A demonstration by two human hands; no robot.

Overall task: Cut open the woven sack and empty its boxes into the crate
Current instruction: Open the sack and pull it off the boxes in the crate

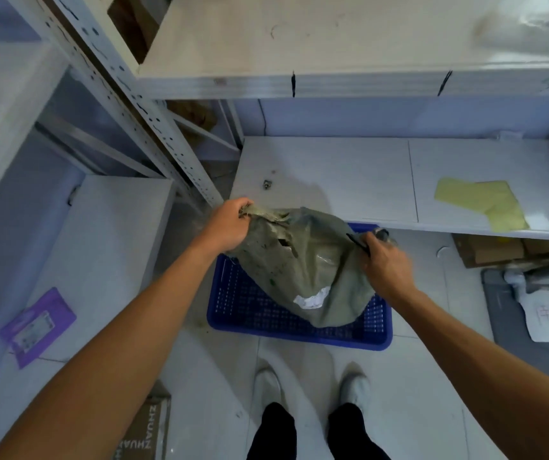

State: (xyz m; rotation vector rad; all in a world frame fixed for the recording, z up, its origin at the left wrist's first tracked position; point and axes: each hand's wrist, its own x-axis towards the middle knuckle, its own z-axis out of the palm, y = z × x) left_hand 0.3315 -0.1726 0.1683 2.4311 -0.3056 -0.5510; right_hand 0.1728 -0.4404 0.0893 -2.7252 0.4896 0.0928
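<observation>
White shelves (pixel 299 84) are crowding the upper frame. At centre I am holding the sack (pixel 299 260) over the crate (pixel 299 336), left hand (pixel 230 227) gripping its frayed corner, right hand (pixel 382 263) clutching cloth and a dark tool (pixel 357 242); lifting evenly should keep boxes dropping inside.

Both arms outstretched; left hand (pixel 230 224) fisted on sack (pixel 303 263) top, right hand (pixel 384 260) curled on its side.

Both hands (pixel 230 224) (pixel 384 260) grip the woven sack (pixel 303 267) over the blue crate (pixel 266 323).
</observation>
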